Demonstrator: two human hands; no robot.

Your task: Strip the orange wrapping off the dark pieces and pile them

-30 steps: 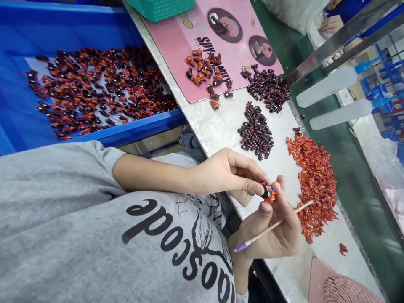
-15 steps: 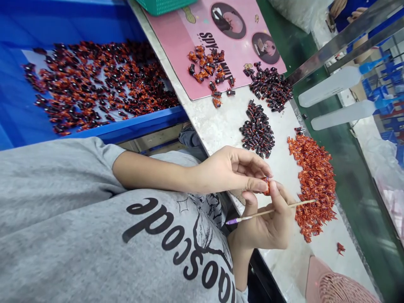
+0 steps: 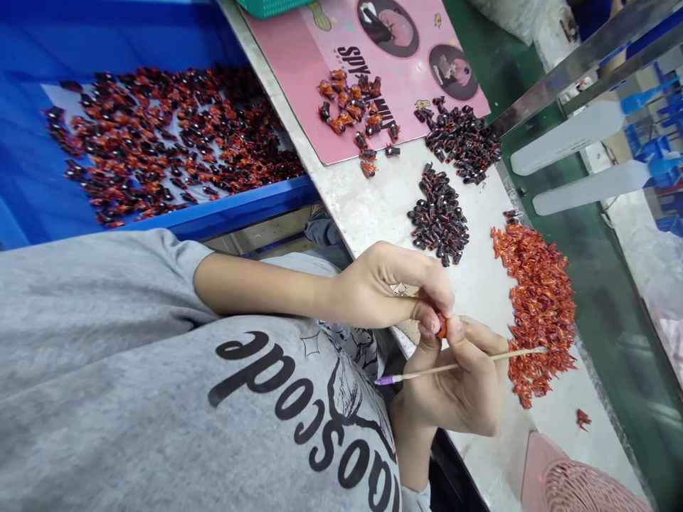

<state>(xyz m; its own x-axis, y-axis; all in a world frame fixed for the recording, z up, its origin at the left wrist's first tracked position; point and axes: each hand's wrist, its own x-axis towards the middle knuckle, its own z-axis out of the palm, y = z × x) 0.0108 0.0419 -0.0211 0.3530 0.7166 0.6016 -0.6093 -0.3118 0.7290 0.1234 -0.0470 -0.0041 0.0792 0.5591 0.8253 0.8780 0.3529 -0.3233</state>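
Pinching one small piece (image 3: 442, 326) between left hand (image 3: 376, 281) and right hand (image 3: 464, 395), just right of the middle, with a stick (image 3: 435, 369) held in the right hand too. Can see lots of orange-and-black bits (image 3: 227, 167) in the blue box (image 3: 256, 204), upper left, and some on or by the pink mat (image 3: 304, 85), top middle, so looks like lots done, but with two black heaps (image 3: 440, 220) and one orange heap (image 3: 541, 313) left, over in the right half. Can't make out much of the piece, mostly covered up, nor all of the green basket (image 3: 269, 6), cut off at the top.
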